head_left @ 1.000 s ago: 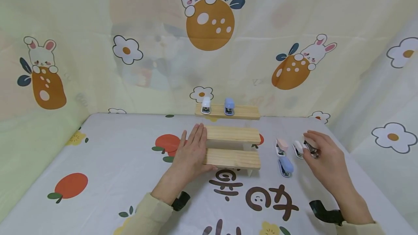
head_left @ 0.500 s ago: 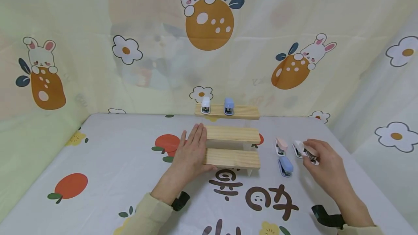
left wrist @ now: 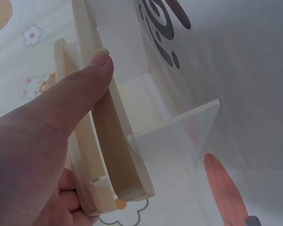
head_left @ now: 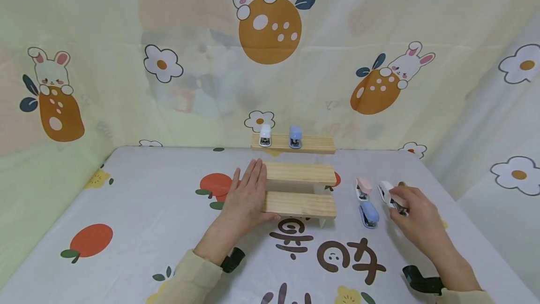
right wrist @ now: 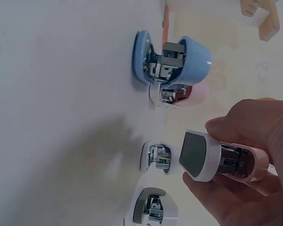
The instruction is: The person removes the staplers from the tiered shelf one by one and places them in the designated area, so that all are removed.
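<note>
My left hand [head_left: 246, 198] lies flat along the left end of a stepped wooden rack [head_left: 299, 204], fingers straight. Its thumb [left wrist: 80, 89] presses on the edge of a board in the left wrist view. My right hand [head_left: 415, 212] pinches a small stapler [right wrist: 236, 162] with a pink top and white base, its grey underside turned towards the other staplers. Close by lie a white stapler [head_left: 385, 192], a pink one [head_left: 363, 186] and a blue one [head_left: 369, 214]. A white-and-grey stapler [right wrist: 153, 207] shows low in the right wrist view.
Behind the stepped boards, a wooden shelf [head_left: 320, 144] carries a white stapler [head_left: 265, 135] and a blue stapler [head_left: 295, 136]. Clear supports [left wrist: 179, 125] hold up the boards. A printed cloth [head_left: 139, 191] covers the table, and a patterned curtain [head_left: 202, 107] hangs behind it.
My right hand has moved slightly towards me with the pink-and-white stapler, which has tilted in its grip. The left hand has stayed on the rack.
</note>
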A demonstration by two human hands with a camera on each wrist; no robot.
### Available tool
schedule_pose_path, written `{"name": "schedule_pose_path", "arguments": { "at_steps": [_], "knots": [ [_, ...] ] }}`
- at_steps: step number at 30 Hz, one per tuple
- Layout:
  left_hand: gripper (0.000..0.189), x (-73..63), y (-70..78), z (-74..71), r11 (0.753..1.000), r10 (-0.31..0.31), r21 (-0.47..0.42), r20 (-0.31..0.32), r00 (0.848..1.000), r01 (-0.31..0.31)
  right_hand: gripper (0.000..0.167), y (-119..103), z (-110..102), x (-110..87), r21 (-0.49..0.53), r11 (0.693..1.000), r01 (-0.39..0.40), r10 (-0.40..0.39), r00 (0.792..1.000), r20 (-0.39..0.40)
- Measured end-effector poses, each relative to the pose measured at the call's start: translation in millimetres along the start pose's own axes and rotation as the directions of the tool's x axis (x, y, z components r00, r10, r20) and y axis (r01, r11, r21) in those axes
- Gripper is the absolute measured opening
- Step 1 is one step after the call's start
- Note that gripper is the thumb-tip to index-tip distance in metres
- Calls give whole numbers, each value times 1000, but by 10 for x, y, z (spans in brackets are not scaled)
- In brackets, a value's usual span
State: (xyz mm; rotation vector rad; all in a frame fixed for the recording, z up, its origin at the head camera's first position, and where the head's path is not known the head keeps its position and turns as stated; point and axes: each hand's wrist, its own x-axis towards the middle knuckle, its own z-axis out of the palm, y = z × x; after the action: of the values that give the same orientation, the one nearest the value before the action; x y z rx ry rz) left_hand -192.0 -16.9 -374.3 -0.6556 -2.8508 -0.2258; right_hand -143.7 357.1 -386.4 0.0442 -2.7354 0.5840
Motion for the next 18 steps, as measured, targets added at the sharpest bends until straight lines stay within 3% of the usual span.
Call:
{"name": "schedule_pose_path", "arguments": {
  "at_steps": [11,18],
  "knots": [
    [129,-6,-7,8,1000,3,-5,3,1000,-3,40,84,55,23,-27,999,-32,35,989,140],
    [128,-3,-9,2,1000,6,10,8,1000,-6,40,118,94,14,-51,997,-51,60,981,185]
  ]
}}
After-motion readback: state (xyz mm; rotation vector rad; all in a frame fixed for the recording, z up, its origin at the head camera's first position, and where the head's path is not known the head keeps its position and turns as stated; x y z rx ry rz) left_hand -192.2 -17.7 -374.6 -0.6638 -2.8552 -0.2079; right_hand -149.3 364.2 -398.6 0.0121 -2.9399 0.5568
